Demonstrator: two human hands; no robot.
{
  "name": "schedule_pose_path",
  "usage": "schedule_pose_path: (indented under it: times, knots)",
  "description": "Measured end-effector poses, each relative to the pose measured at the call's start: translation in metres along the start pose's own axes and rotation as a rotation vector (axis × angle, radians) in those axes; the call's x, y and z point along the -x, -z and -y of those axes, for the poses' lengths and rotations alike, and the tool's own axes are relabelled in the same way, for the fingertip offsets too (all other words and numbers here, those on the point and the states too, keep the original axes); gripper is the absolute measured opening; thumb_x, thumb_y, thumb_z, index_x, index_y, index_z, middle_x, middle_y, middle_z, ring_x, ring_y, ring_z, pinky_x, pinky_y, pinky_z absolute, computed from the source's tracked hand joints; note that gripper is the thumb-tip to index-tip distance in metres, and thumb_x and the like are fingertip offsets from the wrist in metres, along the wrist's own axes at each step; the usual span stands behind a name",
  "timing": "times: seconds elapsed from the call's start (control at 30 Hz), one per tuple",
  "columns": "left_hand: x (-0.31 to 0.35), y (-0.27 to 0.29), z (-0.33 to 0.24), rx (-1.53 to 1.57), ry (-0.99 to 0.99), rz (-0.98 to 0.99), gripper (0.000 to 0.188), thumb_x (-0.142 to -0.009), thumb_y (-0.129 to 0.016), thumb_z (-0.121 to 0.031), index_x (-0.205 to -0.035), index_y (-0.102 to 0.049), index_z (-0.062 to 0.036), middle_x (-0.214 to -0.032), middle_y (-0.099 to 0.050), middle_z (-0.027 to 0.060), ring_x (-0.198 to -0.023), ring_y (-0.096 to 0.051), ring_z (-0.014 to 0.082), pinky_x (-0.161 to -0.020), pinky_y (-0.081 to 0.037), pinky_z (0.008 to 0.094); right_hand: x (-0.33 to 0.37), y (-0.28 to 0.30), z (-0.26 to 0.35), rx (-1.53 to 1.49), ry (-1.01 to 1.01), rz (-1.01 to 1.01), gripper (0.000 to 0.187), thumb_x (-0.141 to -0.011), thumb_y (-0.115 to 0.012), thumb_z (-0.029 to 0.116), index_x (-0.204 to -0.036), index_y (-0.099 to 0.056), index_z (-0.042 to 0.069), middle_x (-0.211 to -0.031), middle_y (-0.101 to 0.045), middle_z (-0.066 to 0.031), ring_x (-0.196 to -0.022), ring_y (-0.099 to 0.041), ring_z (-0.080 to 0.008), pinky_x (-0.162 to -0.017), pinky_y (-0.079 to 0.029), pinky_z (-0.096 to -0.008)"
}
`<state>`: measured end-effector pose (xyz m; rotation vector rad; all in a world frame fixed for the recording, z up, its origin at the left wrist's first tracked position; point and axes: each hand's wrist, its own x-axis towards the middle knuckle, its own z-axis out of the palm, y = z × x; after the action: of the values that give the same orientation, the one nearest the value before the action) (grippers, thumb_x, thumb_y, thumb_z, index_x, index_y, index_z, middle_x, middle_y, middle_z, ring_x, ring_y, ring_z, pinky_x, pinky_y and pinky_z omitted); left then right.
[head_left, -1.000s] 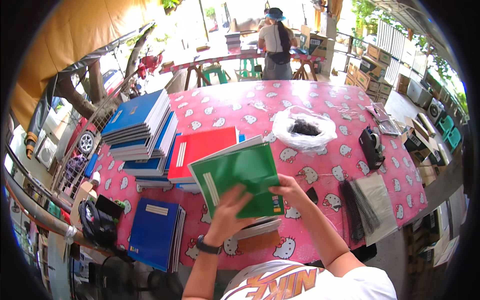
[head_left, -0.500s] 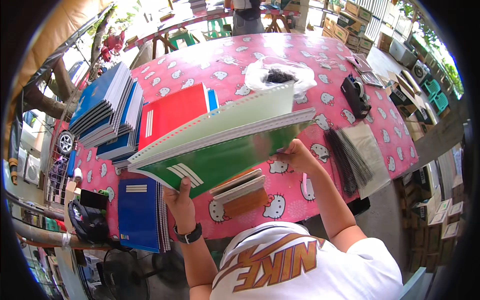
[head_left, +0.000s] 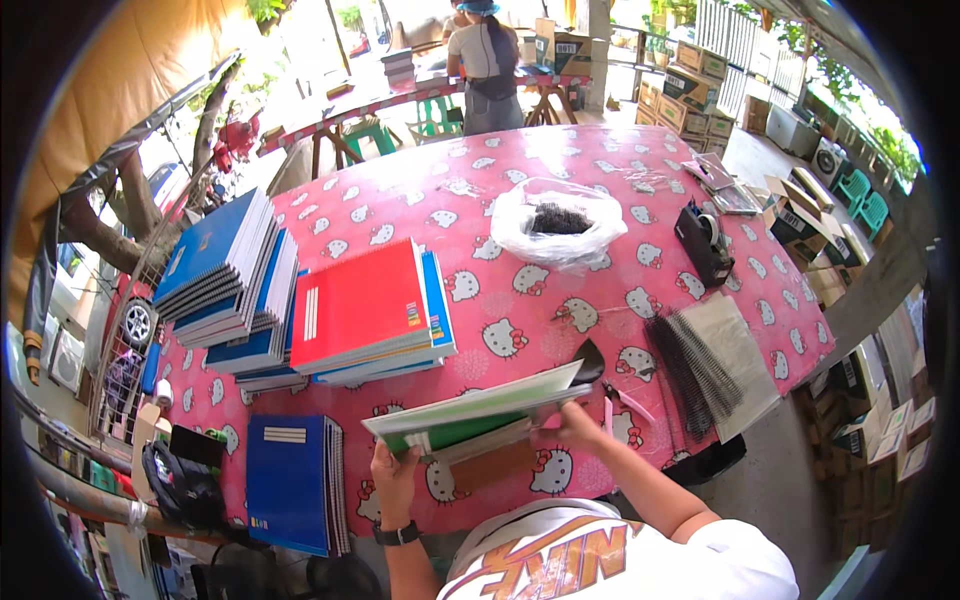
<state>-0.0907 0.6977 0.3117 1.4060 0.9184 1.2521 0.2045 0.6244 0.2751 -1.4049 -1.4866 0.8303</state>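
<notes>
A green-covered notebook (head_left: 490,405) with loose, unbound pages is gripped by both my hands, low over the near side of the table. It stands nearly upright, so mostly its top edge shows. My left hand (head_left: 395,475) closes on its left end, and my right hand (head_left: 575,425) grips its right end. Just below it, a brown block (head_left: 490,462) lies partly hidden. Pink-handled pliers (head_left: 628,402) rest beside my right hand. Farther right, black spiral coils (head_left: 695,370) lie on clear plastic sheets (head_left: 745,365).
Blue spiral notebooks (head_left: 225,255) are stacked at the left, beside a pile topped by a red notebook (head_left: 360,305). More blue notebooks (head_left: 290,480) lie near left. A plastic bag (head_left: 510,235) of black coils and a black tape dispenser (head_left: 703,245) stand farther back. A person (head_left: 485,70) stands beyond.
Both hands have brought the green notebook down and toward me, tipping it from a slanted, fanned position to nearly upright, with its pages closer together. The view has tilted up.
</notes>
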Motion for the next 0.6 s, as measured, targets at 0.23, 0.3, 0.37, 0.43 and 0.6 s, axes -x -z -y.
schedule_pose_path:
  times: [0.23, 0.3, 0.37, 0.43, 0.6]
  knots:
    - [-0.021, 0.024, 0.005, 0.379, -0.122, -0.209, 0.06, -0.084, -0.066, -0.031, -0.131, -0.041, -0.003, -0.111, -0.055, 0.0064, -0.106, -0.049, 0.0181, -0.095, -0.036, 0.0383, -0.002, -0.043, 0.017, 0.219, -0.067, 0.091, 0.081, -0.074, -0.072, 0.007, -0.14, -0.025, 0.013, -0.13, -0.045, -0.015, -0.125, -0.039, -0.0344, -0.101, -0.034, -0.0441]
    - [-0.027, 0.017, -0.02, 0.19, -0.295, -0.106, 0.062, -0.085, -0.061, -0.041, -0.129, -0.042, -0.0023, -0.102, -0.054, 0.0065, -0.099, -0.05, 0.0191, -0.092, -0.037, 0.0405, -0.003, -0.043, 0.033, -0.243, 0.156, -0.017, 0.079, -0.073, -0.069, 0.003, -0.139, -0.026, 0.012, -0.129, -0.044, -0.0195, -0.123, -0.041, -0.0337, -0.101, -0.035, -0.0438]
    - [-0.029, 0.022, -0.012, 0.118, -0.213, -0.079, 0.049, -0.089, -0.056, -0.037, -0.122, -0.046, -0.0021, -0.096, -0.052, 0.0066, -0.091, -0.049, 0.0174, -0.087, -0.038, 0.0354, -0.006, -0.047, 0.024, -0.351, 0.057, 0.004, 0.078, -0.073, -0.068, 0.001, -0.139, -0.028, 0.012, -0.129, -0.044, -0.0203, -0.123, -0.041, -0.0333, -0.101, -0.034, -0.0426]
    - [-0.031, 0.021, -0.009, 0.193, -0.081, -0.255, 0.041, -0.089, -0.056, -0.036, -0.115, -0.049, -0.0053, -0.091, -0.051, 0.0043, -0.088, -0.049, 0.0146, -0.079, -0.041, 0.0306, -0.007, -0.034, 0.027, -0.254, -0.041, 0.121, 0.077, -0.071, -0.065, -0.003, -0.138, -0.03, 0.011, -0.129, -0.045, -0.0199, -0.121, -0.044, -0.0328, -0.101, -0.035, -0.0398]
    - [-0.031, 0.014, -0.016, 0.263, -0.126, -0.424, 0.021, -0.09, -0.048, -0.024, -0.101, -0.052, -0.0062, -0.089, -0.051, 0.0045, -0.088, -0.05, 0.0158, -0.081, -0.041, 0.0306, -0.01, 0.069, -0.023, 0.366, 0.012, -0.514, 0.02, -0.07, -0.052, 0.002, -0.082, -0.068, 0.002, -0.079, -0.066, -0.0162, -0.077, -0.063, -0.032, -0.077, -0.05, -0.0393]
